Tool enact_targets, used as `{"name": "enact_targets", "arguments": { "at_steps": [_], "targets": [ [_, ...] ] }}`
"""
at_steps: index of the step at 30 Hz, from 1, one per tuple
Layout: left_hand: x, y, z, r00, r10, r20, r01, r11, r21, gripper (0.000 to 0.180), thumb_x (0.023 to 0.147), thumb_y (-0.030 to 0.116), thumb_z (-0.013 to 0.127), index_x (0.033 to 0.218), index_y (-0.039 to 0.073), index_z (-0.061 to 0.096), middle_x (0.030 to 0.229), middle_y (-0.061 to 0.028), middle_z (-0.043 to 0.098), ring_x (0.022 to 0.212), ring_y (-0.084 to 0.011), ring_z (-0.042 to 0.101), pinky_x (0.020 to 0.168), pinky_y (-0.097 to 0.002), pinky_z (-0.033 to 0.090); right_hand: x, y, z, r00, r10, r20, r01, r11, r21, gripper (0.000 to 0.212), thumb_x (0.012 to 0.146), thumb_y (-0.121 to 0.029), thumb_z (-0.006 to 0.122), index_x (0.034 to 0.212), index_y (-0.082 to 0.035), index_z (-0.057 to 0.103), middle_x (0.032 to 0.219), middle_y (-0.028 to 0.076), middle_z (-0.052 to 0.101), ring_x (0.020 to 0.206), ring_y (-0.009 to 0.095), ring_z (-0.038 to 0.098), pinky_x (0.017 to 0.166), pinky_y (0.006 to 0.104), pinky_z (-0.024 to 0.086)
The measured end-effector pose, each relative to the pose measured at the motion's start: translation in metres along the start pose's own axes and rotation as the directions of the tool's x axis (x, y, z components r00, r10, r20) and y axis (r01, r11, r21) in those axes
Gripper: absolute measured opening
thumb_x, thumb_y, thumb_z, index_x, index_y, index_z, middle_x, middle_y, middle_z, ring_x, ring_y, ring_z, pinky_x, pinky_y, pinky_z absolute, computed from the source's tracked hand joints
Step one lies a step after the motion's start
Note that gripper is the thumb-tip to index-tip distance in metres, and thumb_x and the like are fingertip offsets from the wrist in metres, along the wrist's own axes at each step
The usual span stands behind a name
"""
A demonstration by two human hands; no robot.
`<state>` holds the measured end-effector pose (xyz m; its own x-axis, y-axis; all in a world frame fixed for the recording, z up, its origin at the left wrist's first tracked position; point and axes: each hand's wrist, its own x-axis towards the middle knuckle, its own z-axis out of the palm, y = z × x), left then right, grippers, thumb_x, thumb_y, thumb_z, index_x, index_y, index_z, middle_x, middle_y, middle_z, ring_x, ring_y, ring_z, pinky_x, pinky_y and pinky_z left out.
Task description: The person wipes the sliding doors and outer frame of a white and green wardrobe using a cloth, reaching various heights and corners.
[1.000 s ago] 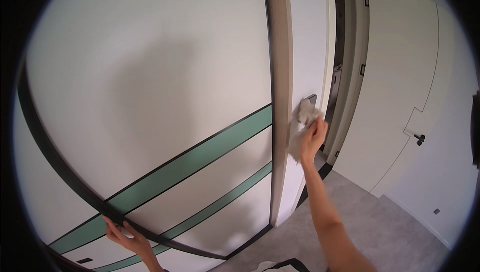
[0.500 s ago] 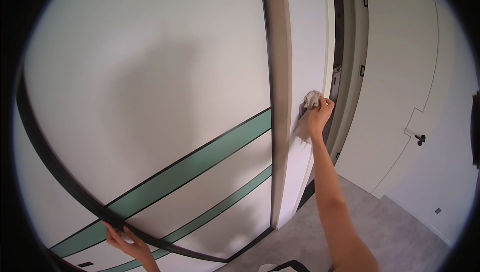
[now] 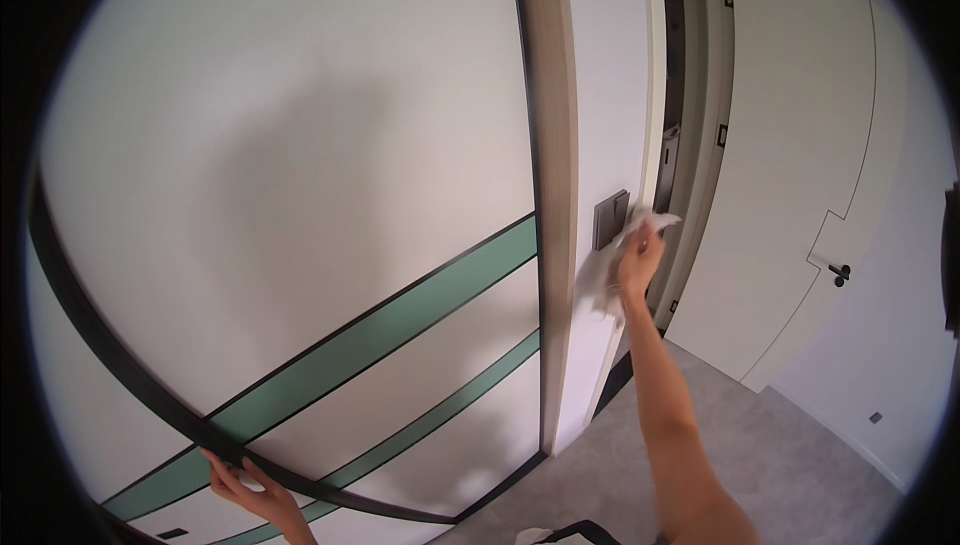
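Note:
A crumpled whitish cloth (image 3: 603, 285) is pinched in my right hand (image 3: 639, 265), slightly blurred by motion. One end sticks up past my fingers and the rest hangs below. Just above and left of this hand is a grey wall switch (image 3: 611, 220) on the narrow white wall strip. At the lower left, my left hand (image 3: 252, 495) rests its outstretched fingertips against the dark edge strip (image 3: 225, 442) of a large white panel (image 3: 400, 145) with green bands; thumb and fingers are apart. Whether the cloth touches the wall, I cannot tell.
A wood-toned frame (image 3: 551, 145) borders the panel. Right of the wall strip is a doorway with a dark gap, then a white door (image 3: 790, 145) with a black handle (image 3: 840, 275). Grey floor (image 3: 720, 445) lies below, and a small dark fitting (image 3: 876, 418) sits on the right wall.
My right hand has moved down a little with the cloth, off the wall switch, which now shows almost fully. My left hand stays at the dark edge strip.

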<state>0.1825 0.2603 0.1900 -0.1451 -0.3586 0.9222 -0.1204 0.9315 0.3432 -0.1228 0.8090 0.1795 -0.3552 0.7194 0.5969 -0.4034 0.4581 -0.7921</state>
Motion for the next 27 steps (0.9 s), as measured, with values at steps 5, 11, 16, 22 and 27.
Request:
{"name": "enact_targets", "arguments": {
  "at_steps": [5, 11, 16, 22, 27],
  "targets": [
    [-0.001, -0.002, -0.008, 1.000, 0.014, 0.009, -0.014, 1.000, -0.017, 0.058, 0.091, -0.004, 0.054, 0.146, 0.006, 0.037, 0.109, -0.0124, 0.042, 0.090, -0.0219, 0.041, 0.079, -0.0311, 0.037, -0.137, -0.060, -0.008, 0.948, -0.272, 0.162, 0.210, 0.923, 0.322, 0.022, 0.093, -0.005, 0.053, 0.114, 0.003, 0.052, 0.109, 0.016, 0.054, 0.103, 0.029, 0.052, 0.092, 0.0339, 0.040],
    [0.002, 0.006, -0.009, 1.000, -0.007, 0.006, 0.008, 0.997, -0.072, 0.057, 0.090, -0.004, 0.055, 0.144, 0.004, 0.039, 0.110, -0.0126, 0.043, 0.090, -0.0215, 0.042, 0.079, -0.0311, 0.038, -0.142, -0.136, 0.057, 0.939, -0.271, 0.210, 0.193, 0.924, 0.329, 0.034, 0.097, -0.009, 0.047, 0.127, 0.006, 0.046, 0.138, 0.025, 0.040, 0.127, 0.039, 0.041, 0.107, 0.0412, 0.029],
    [0.003, 0.005, -0.008, 1.000, -0.015, -0.009, 0.014, 0.997, -0.072, 0.059, 0.087, -0.005, 0.056, 0.143, 0.004, 0.041, 0.114, -0.0143, 0.044, 0.094, -0.0225, 0.044, 0.080, -0.0297, 0.041, -0.253, -0.171, 0.101, 0.795, -0.550, 0.257, 0.484, 0.830, 0.278, 0.046, 0.093, -0.014, 0.049, 0.133, 0.008, 0.043, 0.148, 0.029, 0.029, 0.138, 0.042, 0.028, 0.111, 0.0533, 0.017],
    [0.003, 0.007, -0.014, 0.997, -0.047, 0.055, 0.052, 0.994, -0.092, 0.064, 0.083, -0.008, 0.055, 0.144, 0.005, 0.040, 0.117, -0.0152, 0.042, 0.101, -0.0255, 0.045, 0.084, -0.0322, 0.041, -0.388, -0.247, 0.096, 0.424, -0.840, 0.338, 0.578, 0.539, 0.613, 0.054, 0.084, -0.017, 0.056, 0.135, 0.000, 0.046, 0.144, 0.016, 0.042, 0.137, 0.034, 0.033, 0.108, 0.0477, 0.025],
    [0.003, -0.003, -0.012, 0.997, 0.076, 0.013, -0.075, 0.995, -0.069, 0.069, 0.080, -0.011, 0.057, 0.144, 0.005, 0.039, 0.116, -0.0162, 0.043, 0.100, -0.0289, 0.047, 0.087, -0.0338, 0.041, -0.428, -0.288, 0.085, 0.092, -0.928, 0.361, 0.449, 0.363, 0.816, 0.050, 0.087, -0.013, 0.049, 0.136, -0.006, 0.046, 0.143, 0.009, 0.044, 0.138, 0.024, 0.033, 0.112, 0.0382, 0.024]
  ]
}}
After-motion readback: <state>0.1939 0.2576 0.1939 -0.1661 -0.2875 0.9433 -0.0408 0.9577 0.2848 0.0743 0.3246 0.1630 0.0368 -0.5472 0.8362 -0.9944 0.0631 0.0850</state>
